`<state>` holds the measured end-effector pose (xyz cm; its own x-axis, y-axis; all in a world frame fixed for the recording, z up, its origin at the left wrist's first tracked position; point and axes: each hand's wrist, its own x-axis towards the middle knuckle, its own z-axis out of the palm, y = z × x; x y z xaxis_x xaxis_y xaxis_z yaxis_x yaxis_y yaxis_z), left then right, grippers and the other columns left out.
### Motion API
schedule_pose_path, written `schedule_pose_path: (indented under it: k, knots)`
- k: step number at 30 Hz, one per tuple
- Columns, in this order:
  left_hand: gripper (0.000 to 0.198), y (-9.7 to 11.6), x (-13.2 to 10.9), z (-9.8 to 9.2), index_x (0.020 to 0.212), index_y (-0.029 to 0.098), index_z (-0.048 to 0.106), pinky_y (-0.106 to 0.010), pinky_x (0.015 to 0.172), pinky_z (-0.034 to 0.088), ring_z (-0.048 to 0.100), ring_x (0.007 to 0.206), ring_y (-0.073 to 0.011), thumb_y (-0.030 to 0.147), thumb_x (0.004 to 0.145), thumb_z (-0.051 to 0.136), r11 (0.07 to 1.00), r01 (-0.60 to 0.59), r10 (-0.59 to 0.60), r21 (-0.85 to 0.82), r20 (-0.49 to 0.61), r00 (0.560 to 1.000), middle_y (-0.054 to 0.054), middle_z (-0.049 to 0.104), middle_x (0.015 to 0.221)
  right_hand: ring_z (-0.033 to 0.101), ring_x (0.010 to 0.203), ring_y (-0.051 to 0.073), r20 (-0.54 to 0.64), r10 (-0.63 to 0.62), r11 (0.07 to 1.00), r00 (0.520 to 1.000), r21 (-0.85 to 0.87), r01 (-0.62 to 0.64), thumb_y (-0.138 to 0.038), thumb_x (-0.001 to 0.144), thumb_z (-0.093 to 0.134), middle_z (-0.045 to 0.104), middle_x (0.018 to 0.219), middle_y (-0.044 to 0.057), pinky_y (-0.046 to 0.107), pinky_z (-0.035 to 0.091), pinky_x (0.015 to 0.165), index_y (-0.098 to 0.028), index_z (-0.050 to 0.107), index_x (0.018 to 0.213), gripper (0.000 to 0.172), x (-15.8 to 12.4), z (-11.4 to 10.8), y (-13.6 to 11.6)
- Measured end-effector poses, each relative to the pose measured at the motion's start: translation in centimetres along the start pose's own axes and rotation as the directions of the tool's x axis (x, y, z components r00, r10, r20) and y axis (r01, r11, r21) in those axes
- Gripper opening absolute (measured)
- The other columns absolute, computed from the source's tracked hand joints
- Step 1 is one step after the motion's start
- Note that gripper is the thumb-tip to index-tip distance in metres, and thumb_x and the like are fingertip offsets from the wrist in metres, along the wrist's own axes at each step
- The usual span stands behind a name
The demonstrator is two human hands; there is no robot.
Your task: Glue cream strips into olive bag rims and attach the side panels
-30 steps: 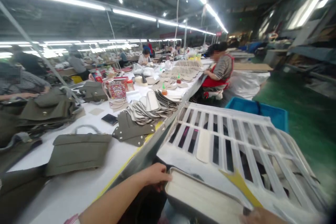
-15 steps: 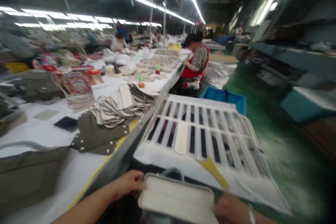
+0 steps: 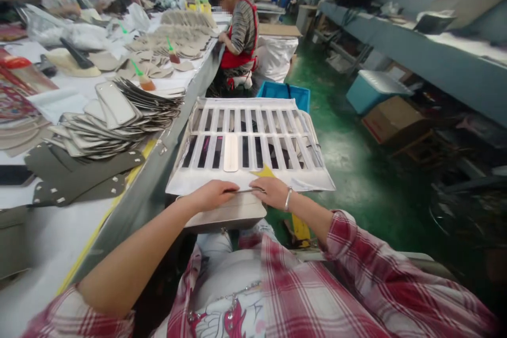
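Observation:
My left hand (image 3: 212,195) and my right hand (image 3: 272,191) both grip a flat, pale, oblong bag panel (image 3: 229,213) held level over my lap. The left fingers close over its far left edge, the right fingers pinch its far right edge. Just beyond the hands stands a white slatted rack (image 3: 253,140) with one pale strip (image 3: 231,152) lying across its slats. A yellow tool tip (image 3: 264,171) pokes up behind my right hand. I wear a red plaid shirt.
A long white worktable (image 3: 51,227) runs along my left with a fanned stack of grey panels (image 3: 114,119), olive fabric pieces (image 3: 79,174) and glue bottles (image 3: 144,80). A person in a red apron (image 3: 240,29) sits ahead. A blue bin (image 3: 285,94) and green floor lie to the right.
The view has tipped downward, bringing my lap and sleeves into sight. The panel has turned flat and come closer to me, with both hands now on its far edge.

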<state>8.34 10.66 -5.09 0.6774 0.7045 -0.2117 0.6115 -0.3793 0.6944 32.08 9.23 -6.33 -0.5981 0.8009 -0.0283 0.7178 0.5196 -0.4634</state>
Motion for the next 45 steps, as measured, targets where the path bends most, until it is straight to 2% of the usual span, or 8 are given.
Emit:
schedule_pose_path:
  k: [5, 14, 23, 26, 29, 32, 39, 45]
  knots:
    - [0.033, -0.5, 1.9, 0.8, 0.107, 0.019, 0.064, -0.024, 0.090, 0.041, 0.059, 0.095, -0.0143, 0.026, 0.081, 0.044, 1.000, -0.030, 0.029, 0.009, 0.045, 0.999, 0.000, 0.065, 0.107, 0.056, 0.092, 0.017, 0.161, -0.004, 0.974, 0.987, -0.223, 0.040, -0.022, 0.091, 0.039, 0.063, 0.093, 0.009, 0.029, 0.041, 0.083, -0.013, 0.063, 0.098, 0.026, 0.8, 0.0, -0.3]
    - [0.037, 0.1, 0.7, 1.4, 0.116, 0.019, 0.058, -0.026, 0.090, 0.041, 0.058, 0.101, -0.0158, 0.020, 0.084, 0.040, 0.982, -0.078, 0.067, 0.170, 0.070, 0.995, -0.002, 0.061, 0.114, 0.057, 0.085, 0.017, 0.213, -0.013, 0.948, 0.977, -0.308, 0.080, -0.026, 0.093, 0.035, 0.062, 0.089, 0.008, 0.026, 0.038, 0.070, -0.014, 0.062, 0.093, 0.029, 0.1, -0.2, -0.5]
    - [0.035, 1.0, 0.2, 2.4, 0.117, 0.020, 0.056, -0.025, 0.090, 0.042, 0.057, 0.103, -0.0152, 0.020, 0.087, 0.038, 0.955, -0.120, 0.094, 0.270, 0.107, 0.990, -0.002, 0.060, 0.115, 0.055, 0.079, 0.019, 0.286, -0.154, 0.895, 0.946, -0.366, 0.257, -0.015, 0.088, 0.038, 0.059, 0.087, 0.011, 0.029, 0.037, 0.064, -0.011, 0.057, 0.094, 0.021, -1.3, 0.2, -1.1]
    - [0.037, 1.1, 0.1, 3.0, 0.118, 0.019, 0.054, -0.025, 0.091, 0.042, 0.056, 0.105, -0.0150, 0.016, 0.086, 0.037, 0.928, -0.151, 0.119, 0.341, 0.112, 0.987, -0.003, 0.059, 0.118, 0.055, 0.078, 0.020, 0.287, -0.184, 0.881, 0.940, -0.376, 0.287, -0.021, 0.089, 0.036, 0.059, 0.088, 0.012, 0.032, 0.039, 0.067, -0.008, 0.059, 0.093, 0.026, -1.1, -0.2, -1.5]
    - [0.043, 1.0, 0.0, 3.6, 0.123, 0.016, 0.050, -0.027, 0.095, 0.041, 0.054, 0.108, -0.0159, 0.010, 0.082, 0.037, 0.897, -0.149, 0.125, 0.416, 0.085, 0.989, -0.005, 0.056, 0.122, 0.057, 0.079, 0.019, 0.300, -0.066, 0.942, 0.952, -0.295, 0.158, -0.032, 0.092, 0.033, 0.062, 0.086, 0.009, 0.030, 0.038, 0.066, -0.013, 0.063, 0.086, 0.037, 0.2, -1.1, -1.2]
    - [0.044, 0.8, -0.1, 3.9, 0.124, 0.014, 0.049, -0.028, 0.095, 0.042, 0.054, 0.108, -0.0169, 0.010, 0.082, 0.036, 0.876, -0.145, 0.131, 0.460, 0.063, 0.989, -0.006, 0.054, 0.124, 0.057, 0.077, 0.016, 0.369, 0.028, 0.986, 0.929, -0.163, 0.035, -0.037, 0.089, 0.041, 0.064, 0.082, 0.005, 0.025, 0.035, 0.062, -0.016, 0.065, 0.079, 0.034, 2.1, -1.8, -0.3]
    - [0.043, 0.4, 0.0, 3.7, 0.125, 0.015, 0.048, -0.028, 0.094, 0.043, 0.053, 0.108, -0.0161, 0.011, 0.084, 0.034, 0.876, -0.150, 0.131, 0.458, 0.074, 0.989, -0.005, 0.055, 0.122, 0.052, 0.064, 0.011, 0.468, 0.044, 0.985, 0.883, 0.126, -0.116, -0.036, 0.077, 0.062, 0.059, 0.066, -0.001, 0.020, 0.033, 0.057, -0.013, 0.063, 0.074, 0.023, 4.2, -0.9, 1.7]
    - [0.048, 0.4, 0.4, 3.4, 0.127, 0.015, 0.045, -0.030, 0.096, 0.041, 0.052, 0.110, -0.0171, 0.008, 0.080, 0.035, 0.872, -0.172, 0.138, 0.457, 0.107, 0.985, -0.006, 0.053, 0.125, 0.058, 0.081, 0.014, 0.516, 0.005, 0.917, 0.856, 0.338, -0.209, -0.036, 0.078, 0.061, 0.066, 0.089, 0.002, 0.024, 0.044, 0.074, -0.015, 0.063, 0.105, 0.035, 4.4, 0.2, 3.3]
